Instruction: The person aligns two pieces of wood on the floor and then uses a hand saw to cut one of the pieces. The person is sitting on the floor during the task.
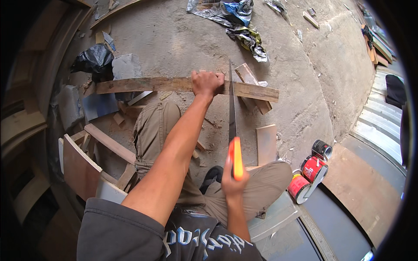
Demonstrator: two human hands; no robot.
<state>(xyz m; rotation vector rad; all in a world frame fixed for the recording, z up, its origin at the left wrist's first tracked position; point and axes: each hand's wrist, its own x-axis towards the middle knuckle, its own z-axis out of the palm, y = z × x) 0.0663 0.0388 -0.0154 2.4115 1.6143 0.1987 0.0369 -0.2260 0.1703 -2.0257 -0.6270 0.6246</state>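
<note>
A long wooden plank (148, 85) lies crosswise in front of me, its right end resting over a shorter wood block (247, 75). My left hand (207, 83) is closed over the plank and presses on it, just left of the saw. In my right hand (235, 179) is the orange handle of a handsaw (232, 113), fingers wrapped round it. The saw's blade runs away from me and crosses the plank between my left hand and the wood block. How deep the blade sits in the wood I cannot tell.
A grey concrete block (127, 66) and a black plastic bag (92, 60) lie at the plank's left end. Paint cans (313, 168) stand right of my knee. A wooden frame (82, 161) is at my left. Crumpled foil wrappers (244, 26) lie farther off.
</note>
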